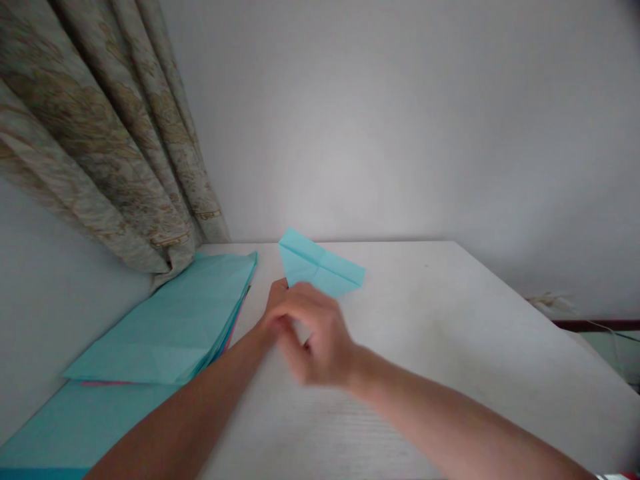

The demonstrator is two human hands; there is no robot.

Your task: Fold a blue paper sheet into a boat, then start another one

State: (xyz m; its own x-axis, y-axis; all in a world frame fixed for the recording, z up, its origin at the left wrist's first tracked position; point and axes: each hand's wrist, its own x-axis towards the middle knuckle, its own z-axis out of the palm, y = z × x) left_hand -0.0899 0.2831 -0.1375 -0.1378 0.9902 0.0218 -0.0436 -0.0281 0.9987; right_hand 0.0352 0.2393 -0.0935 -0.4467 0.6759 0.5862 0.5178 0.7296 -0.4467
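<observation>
At the far left we count one patterned curtain (100,147), hanging down to the back corner of the white bench (450,347). Below it lies one pile of turquoise sheets (170,327). We cannot count its layers, though thin pink edges show along its near and right sides. A further turquoise sheet (65,427) spreads under the pile toward the near left corner.

Next come two bare forearms reaching in from the near edge. The left hand (274,310) is mostly covered by the other, with only its upper edge showing just beside the paper. We cannot tell how far it is open or whether it has hold of anything. The right hand (320,340) lies over it, blurred, with its fingers curled loosely downward. We cannot tell whether it grips anything either.

Just beyond both hands lies one folded light-blue paper (320,267), roughly triangular with a crease along it. It rests flat on the bench near the back wall (400,120), and its near corner runs behind the right hand. To the right, the bench surface is plain white.
</observation>
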